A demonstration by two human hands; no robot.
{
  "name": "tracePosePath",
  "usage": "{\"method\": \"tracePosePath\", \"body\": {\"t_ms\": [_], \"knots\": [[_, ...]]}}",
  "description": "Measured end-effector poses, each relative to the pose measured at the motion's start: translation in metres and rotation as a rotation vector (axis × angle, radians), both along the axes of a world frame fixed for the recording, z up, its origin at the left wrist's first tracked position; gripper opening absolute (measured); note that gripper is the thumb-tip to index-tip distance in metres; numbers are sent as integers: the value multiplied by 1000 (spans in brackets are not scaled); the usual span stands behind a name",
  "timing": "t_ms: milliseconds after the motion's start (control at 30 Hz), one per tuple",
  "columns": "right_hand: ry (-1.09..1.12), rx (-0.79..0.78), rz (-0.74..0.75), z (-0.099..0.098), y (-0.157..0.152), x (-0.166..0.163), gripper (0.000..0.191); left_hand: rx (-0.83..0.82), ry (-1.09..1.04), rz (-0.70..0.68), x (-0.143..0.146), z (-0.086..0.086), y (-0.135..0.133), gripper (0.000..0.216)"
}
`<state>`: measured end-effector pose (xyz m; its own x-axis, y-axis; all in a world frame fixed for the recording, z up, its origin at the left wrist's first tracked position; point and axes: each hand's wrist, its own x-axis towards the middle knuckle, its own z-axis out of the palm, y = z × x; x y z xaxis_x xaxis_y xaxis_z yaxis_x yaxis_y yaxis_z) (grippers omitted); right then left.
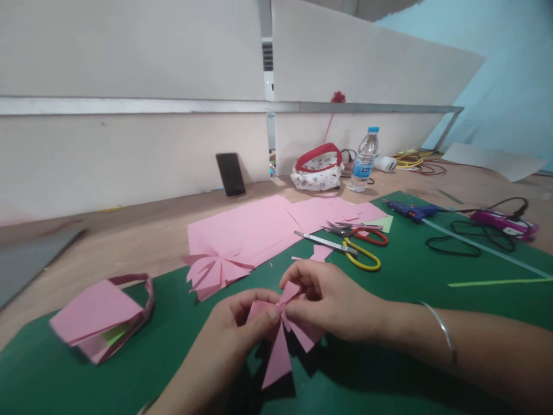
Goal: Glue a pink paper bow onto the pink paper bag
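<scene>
My left hand (pixel 233 328) and my right hand (pixel 328 300) meet over the green mat (pixel 389 300), both pinching a folded pink paper bow (pixel 280 340) at its middle. Its cut strips fan downward below my fingers. A silver bangle (pixel 443 328) circles my right wrist. Just beyond my hands lies another pink paper fan-shaped piece (pixel 213 271), and further back large pink paper sheets (pixel 246 230).
A pink paper basket with a handle (pixel 103 317) lies at left. Yellow scissors (pixel 363 253), red scissors (pixel 367 233) and a cutter knife (pixel 324 242) lie behind my hands. A blue glue gun (pixel 410 210), cables, water bottle (pixel 364 158), pouch (pixel 317 170) and phone (pixel 230 174) stand farther back.
</scene>
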<state>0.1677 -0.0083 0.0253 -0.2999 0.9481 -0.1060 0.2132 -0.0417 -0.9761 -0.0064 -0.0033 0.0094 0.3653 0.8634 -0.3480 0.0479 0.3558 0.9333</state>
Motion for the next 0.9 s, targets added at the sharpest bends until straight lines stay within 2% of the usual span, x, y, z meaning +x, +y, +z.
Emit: {"method": "tracePosePath", "body": {"t_ms": [200,367,467,733,900], "knots": [[-30,56,-9,0,-1,-1,19,-28,17,1,0,0,0,30],[-128,170,20,4,-5,0,19,10,99,-8,2,6,0,31],[-162,160,58,7,-7,0,18,25,137,-27,2,7,0,31],[-161,163,75,7,-7,0,17,56,150,-51,-1,-3,1,35],[-188,198,53,4,-6,1,20,66,143,-79,1,1,0,33]]}}
